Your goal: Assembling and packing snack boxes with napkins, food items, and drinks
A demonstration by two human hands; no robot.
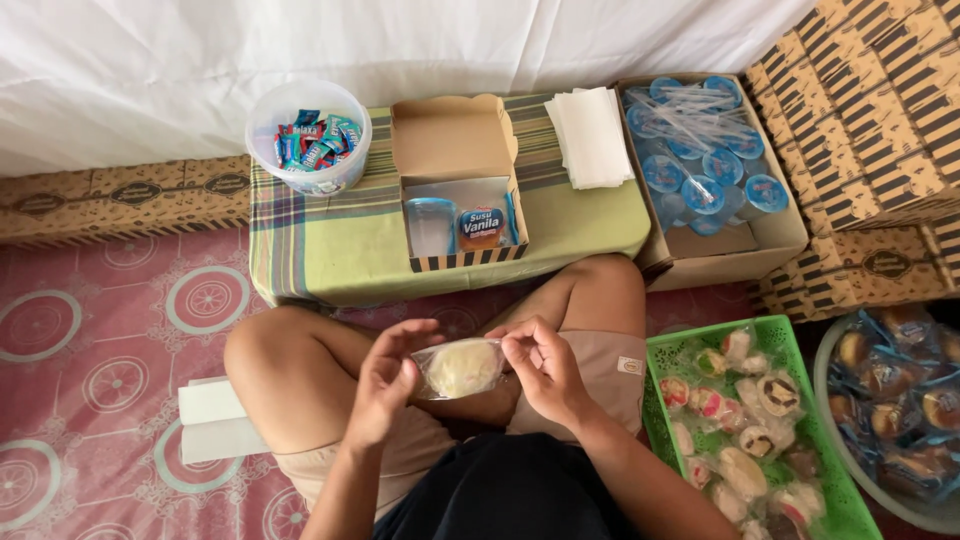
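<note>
Basin [830,420] of wrapped cakes cut off at right edge and bottom. Green basket [790,335] clipped at bottom. Wrapped bun [462,368]: ends hidden under fingers. Snack box [462,215]: contents partly hidden behind front wall.

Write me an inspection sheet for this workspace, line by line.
Surface: low table under green plaid cloth, pink patterned floor mat.
Job's things: clear-wrapped pale round bun; open brown cardboard snack box with a cup and small carton inside.
Clutter: clear tub of wrapped sweets, white napkin stack, carton of sealed water cups, green basket of wrapped cakes.
Grippers: left hand and right hand both pinch the bun's wrapper.
Cables: nothing seen.
Surroundings: white sheet, stacked patterned boxes.
</note>
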